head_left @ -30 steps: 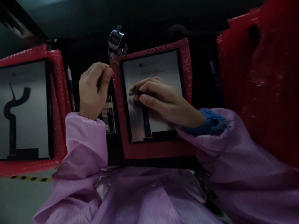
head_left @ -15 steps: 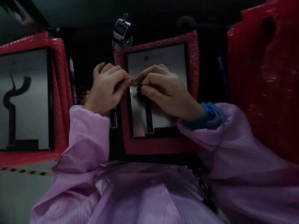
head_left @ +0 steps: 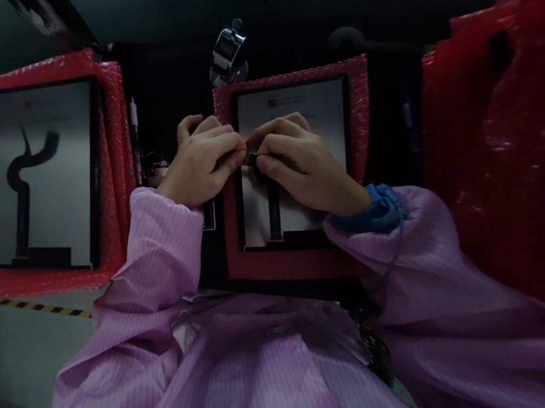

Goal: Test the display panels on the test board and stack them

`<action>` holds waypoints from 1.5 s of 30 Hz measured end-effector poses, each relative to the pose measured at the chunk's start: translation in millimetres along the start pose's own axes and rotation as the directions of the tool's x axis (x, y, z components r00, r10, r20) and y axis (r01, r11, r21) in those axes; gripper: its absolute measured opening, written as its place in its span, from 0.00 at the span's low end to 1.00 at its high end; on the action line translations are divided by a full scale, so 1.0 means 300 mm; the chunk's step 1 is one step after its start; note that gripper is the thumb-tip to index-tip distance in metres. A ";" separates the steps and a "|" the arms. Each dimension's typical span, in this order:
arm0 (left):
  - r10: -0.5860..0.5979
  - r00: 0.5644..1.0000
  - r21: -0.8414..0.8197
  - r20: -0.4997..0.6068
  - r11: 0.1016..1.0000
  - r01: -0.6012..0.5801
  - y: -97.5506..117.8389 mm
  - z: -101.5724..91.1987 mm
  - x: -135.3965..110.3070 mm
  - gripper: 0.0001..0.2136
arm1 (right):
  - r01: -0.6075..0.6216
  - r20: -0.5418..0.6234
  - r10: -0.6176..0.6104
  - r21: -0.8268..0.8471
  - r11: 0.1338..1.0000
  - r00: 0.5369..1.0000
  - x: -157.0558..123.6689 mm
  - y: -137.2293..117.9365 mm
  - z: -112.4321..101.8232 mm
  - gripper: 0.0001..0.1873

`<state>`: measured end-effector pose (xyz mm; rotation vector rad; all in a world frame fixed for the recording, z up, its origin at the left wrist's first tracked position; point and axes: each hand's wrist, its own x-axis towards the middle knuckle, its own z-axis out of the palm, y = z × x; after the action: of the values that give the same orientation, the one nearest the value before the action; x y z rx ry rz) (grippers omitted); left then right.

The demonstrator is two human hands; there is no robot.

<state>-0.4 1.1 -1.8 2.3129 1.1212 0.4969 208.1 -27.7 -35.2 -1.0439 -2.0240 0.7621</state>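
Observation:
A flat display panel (head_left: 335,130) with a silver back and black edges lies on a sheet of red bubble wrap (head_left: 280,264) in front of me. From its lower edge a black flex cable (head_left: 274,212) runs up under my fingers. My right hand (head_left: 305,163), with a blue band at the wrist, is closed in a pinch on the cable's upper end. My left hand (head_left: 207,158) is closed too, its thumb and fingertips meeting the right fingertips over the panel's left edge. What the left fingertips grip is tiny and mostly hidden.
At left, another panel (head_left: 65,190) with a curved black cable rests on red bubble wrap (head_left: 119,150). A pen (head_left: 135,135) lies beside it. Behind the middle panel stands a chrome tally counter (head_left: 228,50). Red bubble-wrap bags (head_left: 495,157) are heaped at right.
Both sets of fingertips have drawn closer together, covering the small piece that showed between them. The whole view has shifted slightly; the panels stay in place.

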 end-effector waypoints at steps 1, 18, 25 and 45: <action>0.005 1.000 -0.006 -0.006 1.000 -0.005 -0.001 0.001 0.000 0.08 | 0.000 -0.002 0.000 -0.006 1.000 1.000 0.000 0.000 0.000 0.11; 0.039 0.999 0.037 -0.013 0.999 -0.039 -0.015 0.018 -0.005 0.09 | -0.027 0.023 0.028 -0.047 0.999 0.999 -0.003 -0.001 0.003 0.13; 0.055 0.998 0.048 -0.040 0.997 -0.053 -0.015 0.020 -0.011 0.09 | -0.018 0.037 0.021 -0.068 0.998 0.999 -0.005 0.005 0.004 0.13; 0.140 0.973 0.086 -0.184 0.988 -0.126 -0.016 0.026 -0.010 0.06 | 0.056 0.027 -0.054 -0.065 0.996 0.998 -0.011 0.018 0.006 0.13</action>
<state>-1.0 -1.0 -11.1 2.4577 1.0908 0.7526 210.2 -28.1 -41.4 -1.0158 -2.1032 0.6876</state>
